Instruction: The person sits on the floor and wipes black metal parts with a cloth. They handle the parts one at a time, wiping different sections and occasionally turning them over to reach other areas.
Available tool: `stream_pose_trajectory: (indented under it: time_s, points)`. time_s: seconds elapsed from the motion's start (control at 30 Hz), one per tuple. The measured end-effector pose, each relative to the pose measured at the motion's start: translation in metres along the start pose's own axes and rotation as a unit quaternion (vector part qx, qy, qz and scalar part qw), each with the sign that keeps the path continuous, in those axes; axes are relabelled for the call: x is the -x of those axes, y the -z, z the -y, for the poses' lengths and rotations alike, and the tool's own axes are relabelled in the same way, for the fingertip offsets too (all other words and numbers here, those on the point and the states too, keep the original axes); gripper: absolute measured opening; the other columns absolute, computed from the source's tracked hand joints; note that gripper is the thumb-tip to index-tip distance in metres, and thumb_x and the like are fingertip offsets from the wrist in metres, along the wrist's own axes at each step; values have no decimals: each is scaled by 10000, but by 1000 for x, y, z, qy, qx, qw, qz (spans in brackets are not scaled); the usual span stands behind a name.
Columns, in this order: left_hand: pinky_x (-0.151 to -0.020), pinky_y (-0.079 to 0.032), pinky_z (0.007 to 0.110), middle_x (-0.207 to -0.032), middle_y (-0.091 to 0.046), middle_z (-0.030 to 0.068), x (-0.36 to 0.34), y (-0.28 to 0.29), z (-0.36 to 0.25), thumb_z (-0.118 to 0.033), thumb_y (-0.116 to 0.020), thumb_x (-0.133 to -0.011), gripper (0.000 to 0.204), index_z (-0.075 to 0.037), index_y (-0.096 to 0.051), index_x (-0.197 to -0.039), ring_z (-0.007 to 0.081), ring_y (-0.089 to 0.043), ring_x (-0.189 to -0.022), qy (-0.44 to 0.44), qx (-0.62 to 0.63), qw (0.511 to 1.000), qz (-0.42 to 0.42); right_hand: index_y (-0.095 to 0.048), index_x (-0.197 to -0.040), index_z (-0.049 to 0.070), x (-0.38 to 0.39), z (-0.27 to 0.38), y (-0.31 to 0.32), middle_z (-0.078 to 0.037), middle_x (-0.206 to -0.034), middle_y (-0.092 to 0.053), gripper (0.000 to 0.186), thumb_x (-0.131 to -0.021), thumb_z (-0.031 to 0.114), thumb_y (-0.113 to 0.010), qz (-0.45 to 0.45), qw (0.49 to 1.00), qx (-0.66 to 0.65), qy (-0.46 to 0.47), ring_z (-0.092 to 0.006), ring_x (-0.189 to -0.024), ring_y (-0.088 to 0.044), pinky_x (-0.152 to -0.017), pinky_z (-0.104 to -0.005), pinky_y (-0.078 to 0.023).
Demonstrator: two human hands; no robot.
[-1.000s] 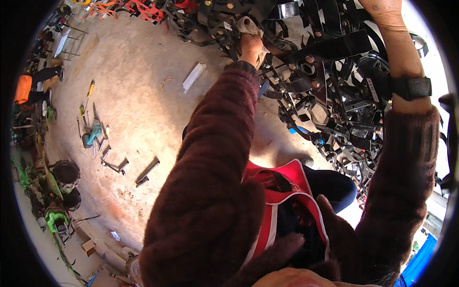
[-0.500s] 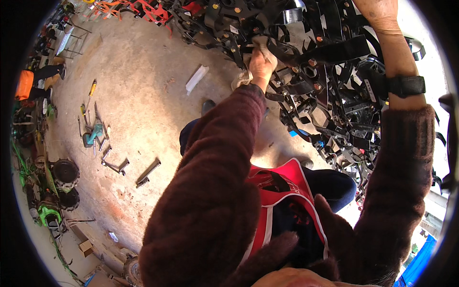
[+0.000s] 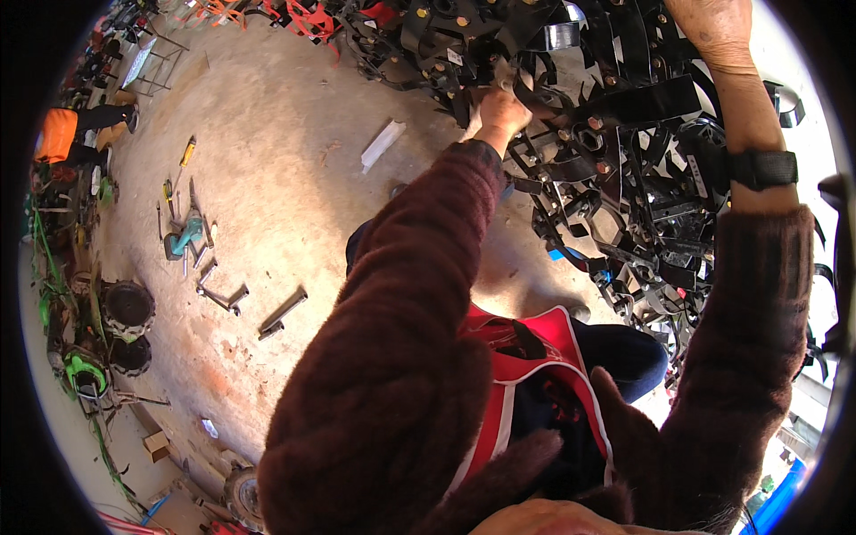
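My left hand (image 3: 505, 111) is closed round a beige rag (image 3: 505, 73), pressed in among the black tiller blades (image 3: 553, 165). Only a bit of the cloth shows past my knuckles, somewhat blurred. The blades are curved, glossy metal pieces bolted in clusters on hubs, with brassy bolt heads. My right hand (image 3: 716, 34) reaches up to the top edge, beside the right part of the blade pile. Its fingers lie beyond the picture, so what they touch is hidden.
On the concrete floor lie a white strip (image 3: 383, 145), a teal power tool (image 3: 185, 239), a yellow-handled screwdriver (image 3: 188, 152) and a steel bar tool (image 3: 283, 314). Black wheels (image 3: 129, 310) and green machinery stand at left. A person in orange (image 3: 56, 135) is farther off.
My left hand has shifted slightly right with the rag, and less of the cloth shows. The whole view has moved a little; my right hand stays about the same.
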State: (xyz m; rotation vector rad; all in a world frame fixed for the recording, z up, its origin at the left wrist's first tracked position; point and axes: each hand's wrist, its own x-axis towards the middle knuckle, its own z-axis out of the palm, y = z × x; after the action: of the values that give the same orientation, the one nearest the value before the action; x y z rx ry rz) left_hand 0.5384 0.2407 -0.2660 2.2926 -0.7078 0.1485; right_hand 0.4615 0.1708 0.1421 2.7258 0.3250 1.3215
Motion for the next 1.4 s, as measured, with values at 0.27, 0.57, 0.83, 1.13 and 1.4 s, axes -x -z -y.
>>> stream_pose_trajectory:
  time_s: [0.27, 0.57, 0.83, 1.13, 1.4]
  points:
    - [-667, -510, 335, -947, -683, 112, 77, 9, -5, -116, -593, -853, 228, 18, -641, -1031, 180, -642, -790, 264, 435, 850, -135, -637, -773, 3, 1, 21, 13, -183, -720, -624, 225, -877, 185, -557, 0, 999, -4, -32, -353, -653, -607, -644, -424, -495]
    - [-855, -478, 390, -1092, -670, 165, 64, 94, 61, -240, -587, -925, 401, 98, -602, -1142, 276, -633, -963, 284, 373, 851, -239, -643, -789, 15, -15, 2, 9, -198, -761, -632, 203, -872, 183, -566, 55, 974, -177, -132, -383, -708, -614, -666, -442, -496]
    - [-829, -501, 466, -995, -672, 232, 32, 109, 63, -240, -588, -900, 286, -61, -645, -1116, 427, -617, -979, 209, 139, 960, -128, -644, -807, 20, 6, 12, 11, -196, -769, -633, 217, -881, 210, -569, 2, 999, -21, -29, -385, -729, -617, -676, -447, -493]
    - [-817, -491, 489, -920, -662, 267, 57, 97, 55, -258, -619, -866, 300, 25, -637, -963, 438, -620, -928, 189, 103, 966, -146, -630, -778, 12, -1, 14, 13, -194, -744, -627, 227, -885, 201, -564, 12, 999, -10, -29, -382, -698, -608, -665, -449, -491]
    - [-783, -490, 484, -1004, -647, 252, 88, 51, 67, -252, -606, -891, 288, -33, -637, -1076, 450, -602, -955, 241, 180, 940, -160, -642, -788, 8, 1, 13, 10, -178, -732, -636, 222, -880, 193, -562, 18, 999, -2, -45, -348, -673, -617, -666, -433, -504]
